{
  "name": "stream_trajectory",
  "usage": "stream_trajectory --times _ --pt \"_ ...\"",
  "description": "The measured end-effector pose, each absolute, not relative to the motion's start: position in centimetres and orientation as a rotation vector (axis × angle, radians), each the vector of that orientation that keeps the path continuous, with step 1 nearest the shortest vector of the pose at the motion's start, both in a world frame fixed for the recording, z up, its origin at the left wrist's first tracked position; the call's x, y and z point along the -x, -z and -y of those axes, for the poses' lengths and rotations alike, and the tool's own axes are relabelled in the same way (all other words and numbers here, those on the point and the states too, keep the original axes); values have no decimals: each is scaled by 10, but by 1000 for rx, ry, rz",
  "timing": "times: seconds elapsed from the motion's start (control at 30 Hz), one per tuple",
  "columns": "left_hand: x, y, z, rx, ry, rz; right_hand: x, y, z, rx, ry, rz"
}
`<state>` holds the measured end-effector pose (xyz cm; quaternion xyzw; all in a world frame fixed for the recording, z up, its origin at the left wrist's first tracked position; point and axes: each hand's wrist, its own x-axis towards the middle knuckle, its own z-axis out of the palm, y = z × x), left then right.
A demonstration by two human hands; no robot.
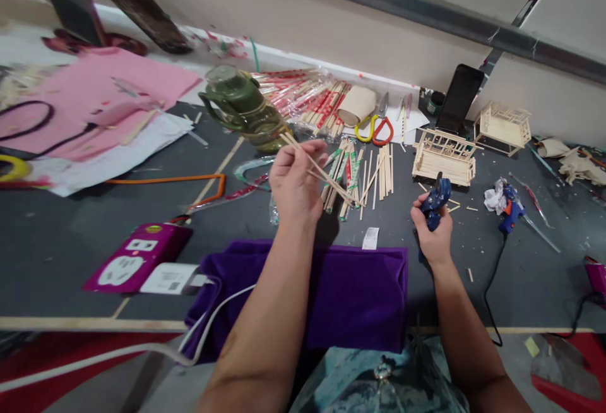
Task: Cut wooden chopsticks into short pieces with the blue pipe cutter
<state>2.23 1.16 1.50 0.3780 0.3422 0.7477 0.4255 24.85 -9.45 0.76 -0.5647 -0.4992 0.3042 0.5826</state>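
Observation:
My left hand (297, 179) is closed on a few thin wooden sticks (326, 178), raised above the dark table. Wrapped around a blue hand cutter (435, 201) is my right hand (434, 233). Between the hands lie loose wooden sticks (386, 173) and several chopsticks in green-and-red printed wrappers (349, 176). Just beyond the cutter stands a small model (445, 157) built of sticks, with a railing along its top. Short cut pieces are scattered near it.
A green-tinted jug (243, 107), scissors (375, 129) and a propped phone (459, 98) stand or lie behind. A second stick model (502, 125) and a blue glue gun (512, 211) are at right. Purple cloth (360, 293) and a purple power box (142, 255) lie nearer.

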Motion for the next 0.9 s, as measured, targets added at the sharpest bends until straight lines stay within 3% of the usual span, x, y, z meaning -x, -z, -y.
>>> stream_trajectory --times 0.13,0.27,0.43,0.63,0.9 --pt "-4 -13 -22 -981 -2126 -940 -249 -6 96 1318 -710 1188" --pt "-11 -37 -7 -1125 -2296 -708 -247 -7 96 1305 -754 1156" --pt "-54 -52 27 -1231 -1935 -547 -245 -8 95 1290 -792 1075" --pt "-96 -18 37 -1214 -1403 -596 -247 -9 93 1299 -757 1081" --pt "-88 -16 36 -1235 -1393 -748 -249 -6 96 1294 -753 1188"
